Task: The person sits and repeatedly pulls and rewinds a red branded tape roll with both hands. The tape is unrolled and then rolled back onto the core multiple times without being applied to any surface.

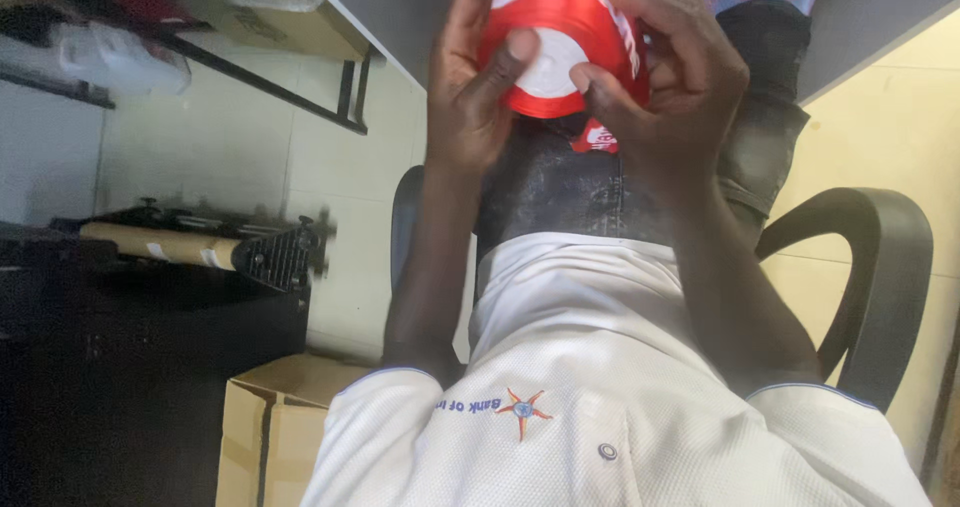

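You've got a red plastic cup (pixel 560 42) with a white base clamped between both hands up at the 12 o'clock end of the view, hovering over your lap. Your left hand (pixel 470 77) wraps the cup's side at about 9 o'clock, thumb pressed flat on the white base. Your right hand (pixel 680 77) curls over it from 3 o'clock, thumb also meeting the base, fingers closed snug around the wall. So both grips are shut tight on the cup, nothing loose.

My worry: that thin wall looks like it could buckle if you keep squeezing with both thumbs, and then it could pop out and land on your dark jeans (pixel 570 187). There's also a small red scrap (pixel 597 137) at 6 o'clock of the cup; can't tell if it's attached, but it could drop.

Both forearms run up from your white polo shirt (pixel 600 387), elbows tucked, wrists bent inward. Chair armrest (pixel 870 257) sits at 4 o'clock.
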